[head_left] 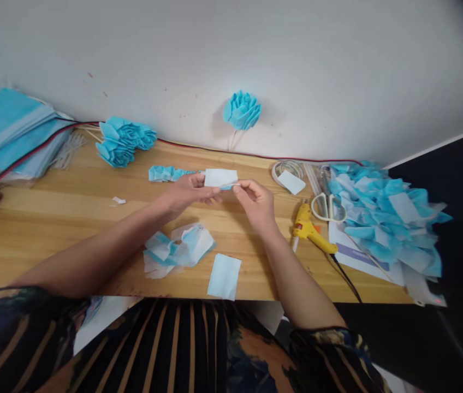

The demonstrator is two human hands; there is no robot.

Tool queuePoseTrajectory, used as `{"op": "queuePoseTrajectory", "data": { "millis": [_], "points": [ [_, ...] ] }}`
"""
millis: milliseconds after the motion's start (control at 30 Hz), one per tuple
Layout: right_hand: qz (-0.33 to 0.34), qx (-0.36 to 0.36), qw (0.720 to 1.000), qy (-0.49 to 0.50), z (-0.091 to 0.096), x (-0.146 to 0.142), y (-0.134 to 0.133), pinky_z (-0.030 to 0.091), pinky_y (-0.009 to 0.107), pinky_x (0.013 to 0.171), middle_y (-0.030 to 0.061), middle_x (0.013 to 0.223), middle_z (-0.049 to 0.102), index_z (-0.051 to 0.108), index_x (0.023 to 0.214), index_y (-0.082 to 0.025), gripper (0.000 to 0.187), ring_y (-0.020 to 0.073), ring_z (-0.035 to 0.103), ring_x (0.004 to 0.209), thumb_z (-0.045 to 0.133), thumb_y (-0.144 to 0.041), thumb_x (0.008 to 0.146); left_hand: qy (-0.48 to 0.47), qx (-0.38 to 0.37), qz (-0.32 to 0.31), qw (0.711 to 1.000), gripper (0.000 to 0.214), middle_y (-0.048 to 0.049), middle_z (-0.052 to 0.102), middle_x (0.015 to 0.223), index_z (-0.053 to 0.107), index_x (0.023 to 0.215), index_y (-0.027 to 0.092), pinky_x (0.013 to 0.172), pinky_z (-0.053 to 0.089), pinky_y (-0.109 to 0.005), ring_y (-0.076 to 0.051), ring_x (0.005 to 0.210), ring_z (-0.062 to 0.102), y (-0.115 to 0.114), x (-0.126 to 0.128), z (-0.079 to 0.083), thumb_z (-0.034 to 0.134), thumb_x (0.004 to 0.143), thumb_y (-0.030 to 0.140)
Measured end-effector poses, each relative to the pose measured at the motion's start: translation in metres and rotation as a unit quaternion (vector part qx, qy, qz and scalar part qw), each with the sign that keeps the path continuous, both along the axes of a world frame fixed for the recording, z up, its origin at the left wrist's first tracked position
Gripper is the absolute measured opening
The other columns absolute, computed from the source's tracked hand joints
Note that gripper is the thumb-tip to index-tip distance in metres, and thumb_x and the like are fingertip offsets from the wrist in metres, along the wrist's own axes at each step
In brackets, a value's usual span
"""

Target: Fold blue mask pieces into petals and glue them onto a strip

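Note:
Between my two hands is a small rectangular piece of mask fabric (220, 177), its white side showing, with a blue strip along the lower edge. My left hand (193, 192) grips its left side, thumb along the bottom edge. The fingers of my right hand (255, 201) pinch the lower right corner, where a thin pale edge or stick shows; I cannot tell which. Behind my left hand lies a row of folded blue petals (167, 173). Nearer me are loose blue and white scraps (193, 244) and a flat light blue square (225, 277).
A yellow glue gun (309, 229), white-handled scissors (328, 208) and a tape roll (283, 170) lie at right, beside a heap of cut fabric (395, 218). Blue fabric flowers (123, 142) and stacked masks (10, 128) are at left. One flower (242, 111) leans against the wall.

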State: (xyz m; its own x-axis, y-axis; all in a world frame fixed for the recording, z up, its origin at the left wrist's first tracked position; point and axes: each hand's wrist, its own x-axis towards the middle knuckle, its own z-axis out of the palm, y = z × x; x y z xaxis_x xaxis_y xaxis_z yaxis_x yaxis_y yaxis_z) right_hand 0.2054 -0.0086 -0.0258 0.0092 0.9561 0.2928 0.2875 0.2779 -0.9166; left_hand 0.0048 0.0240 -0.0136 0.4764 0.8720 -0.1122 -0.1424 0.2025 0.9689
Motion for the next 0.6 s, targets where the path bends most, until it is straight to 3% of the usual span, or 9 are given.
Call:
{"op": "queuePoseTrajectory", "data": {
  "millis": [200,300,467,600],
  "points": [
    [-0.013,-0.011,1.0,-0.006,0.0007,-0.0023,0.0,0.051,0.029,0.072,-0.001,0.079,0.071,0.07,0.083,-0.022,0.017,0.0149,0.063,0.073,0.066,-0.038,0.085,0.028,0.03,0.043,0.998,0.032,-0.0054,0.075,0.079,0.074,0.092,0.014,0.067,0.05,-0.028,-0.017,0.073,0.069,0.0014,0.0009,-0.0025,0.081,0.071,0.037],
    [0.002,-0.032,0.999,0.031,0.0,-0.0018,0.0012,0.054,0.031,0.078,0.0011,0.088,0.073,0.067,0.093,-0.022,0.021,0.0163,0.066,0.081,0.068,-0.041,0.084,0.036,0.038,0.059,0.997,0.029,-0.0044,0.075,0.078,0.073,0.093,0.014,0.065,0.05,-0.027,-0.016,0.071,0.068,0.0018,0.0009,-0.0014,0.078,0.073,0.034],
    [0.058,-0.055,0.992,0.096,-0.0011,0.001,0.0055,0.056,0.039,0.09,0.0067,0.112,0.073,0.047,0.136,-0.028,0.065,0.0212,0.069,0.104,0.07,-0.057,0.082,0.058,0.06,0.073,0.994,0.024,-0.003,0.074,0.073,0.071,0.089,0.014,0.064,0.05,-0.027,-0.015,0.067,0.067,0.0003,0.0017,0.0036,0.077,0.073,0.031],
    [0.096,-0.064,0.992,0.057,-0.0048,0.0012,0.006,0.057,0.039,0.087,0.0069,0.112,0.071,0.035,0.15,-0.029,0.085,0.0221,0.068,0.101,0.07,-0.061,0.08,0.081,0.085,0.068,0.991,0.021,-0.0019,0.073,0.069,0.071,0.087,0.015,0.064,0.049,-0.027,-0.016,0.066,0.066,-0.0023,0.0037,0.0008,0.076,0.073,0.029]
  ]
}}
